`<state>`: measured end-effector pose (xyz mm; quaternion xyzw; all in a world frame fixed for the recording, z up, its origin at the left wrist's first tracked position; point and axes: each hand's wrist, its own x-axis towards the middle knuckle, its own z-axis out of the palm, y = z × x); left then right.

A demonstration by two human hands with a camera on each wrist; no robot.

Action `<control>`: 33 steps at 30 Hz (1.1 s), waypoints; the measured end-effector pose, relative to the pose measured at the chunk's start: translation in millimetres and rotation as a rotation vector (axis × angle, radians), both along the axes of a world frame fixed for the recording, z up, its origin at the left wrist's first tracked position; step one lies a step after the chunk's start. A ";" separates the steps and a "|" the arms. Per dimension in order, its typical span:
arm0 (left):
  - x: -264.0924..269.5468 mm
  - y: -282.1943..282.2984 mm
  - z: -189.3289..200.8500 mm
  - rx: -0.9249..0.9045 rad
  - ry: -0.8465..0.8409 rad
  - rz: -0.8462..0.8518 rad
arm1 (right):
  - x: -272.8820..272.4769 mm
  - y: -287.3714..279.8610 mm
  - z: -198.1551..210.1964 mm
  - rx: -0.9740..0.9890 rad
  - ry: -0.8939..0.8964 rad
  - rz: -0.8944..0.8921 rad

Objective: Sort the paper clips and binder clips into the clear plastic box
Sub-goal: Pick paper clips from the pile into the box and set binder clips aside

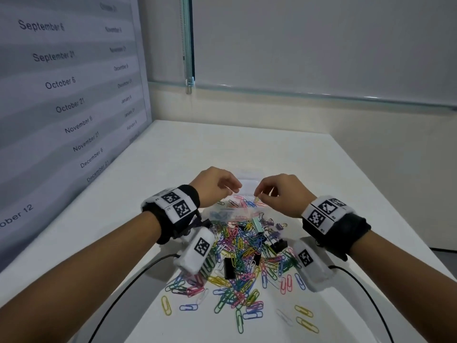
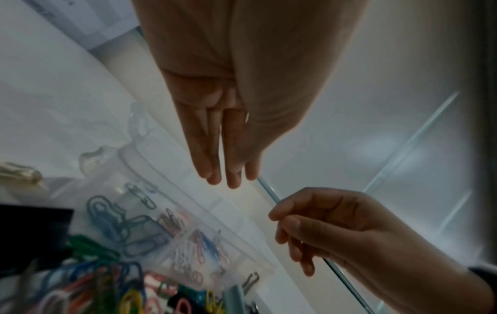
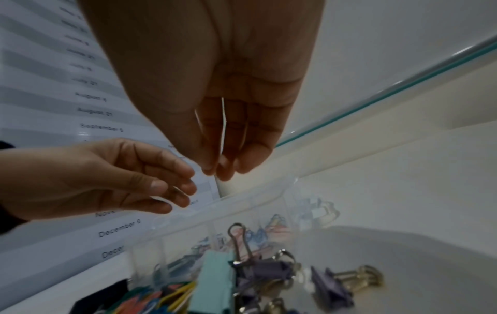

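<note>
The clear plastic box (image 1: 237, 216) stands open on the white table, with several paper clips in its compartments (image 2: 139, 223). Both hands hover just above it. My right hand (image 1: 268, 194) pinches a thin pale paper clip (image 3: 222, 127) between thumb and fingertips. My left hand (image 1: 223, 185) is beside it, with its fingers (image 2: 232, 170) fairly straight and held together. A pale sliver shows by the left thumb; I cannot tell whether it is a clip. In front of the box lies a heap of coloured paper clips (image 1: 237, 258) with black (image 1: 228, 268), mint (image 3: 215, 276) and purple (image 3: 271, 274) binder clips.
A wall chart of dates (image 1: 61, 95) runs along the table's left side. Black cables (image 1: 138, 276) trail from both wrists across the near table. Loose clips (image 1: 304, 311) lie scattered at the front. The table's right edge (image 1: 385, 194) drops off to the floor.
</note>
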<state>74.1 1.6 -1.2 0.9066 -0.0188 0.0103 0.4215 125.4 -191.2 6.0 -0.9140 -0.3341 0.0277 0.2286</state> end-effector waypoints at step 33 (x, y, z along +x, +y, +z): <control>-62.3 -22.0 -13.6 0.418 0.063 -0.194 | -56.3 -36.0 -3.6 -0.167 0.116 0.095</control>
